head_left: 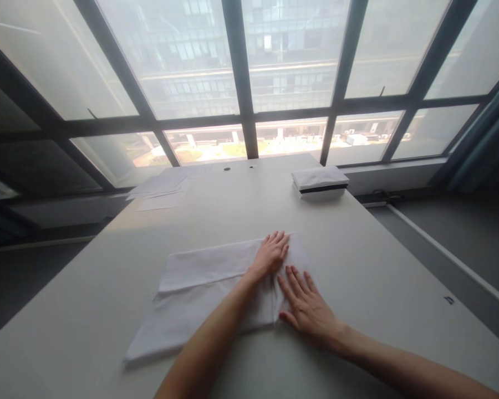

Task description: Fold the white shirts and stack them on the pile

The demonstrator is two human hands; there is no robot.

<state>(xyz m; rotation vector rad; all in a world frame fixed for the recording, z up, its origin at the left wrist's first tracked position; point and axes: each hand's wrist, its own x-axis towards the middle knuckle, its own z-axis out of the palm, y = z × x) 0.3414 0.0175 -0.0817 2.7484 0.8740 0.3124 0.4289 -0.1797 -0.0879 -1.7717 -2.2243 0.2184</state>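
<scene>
A folded white fabric cloth, flat and roughly oblong (191,305), lies on the smooth white desk (378,288) with its long axis running mostly left to right, its right end bearing both hands while the greater part stretches away to their left. The left hand (273,254) lies palm down near the far edge, fingers extended and gripping nothing, its forearm crossing above the cloth, so it is the nearer to that longer left part. The right hand (305,305) rests flat, fingers spread and grasping nothing, nearer the body on the right-end panel, just beside a crosswise fold.
</scene>
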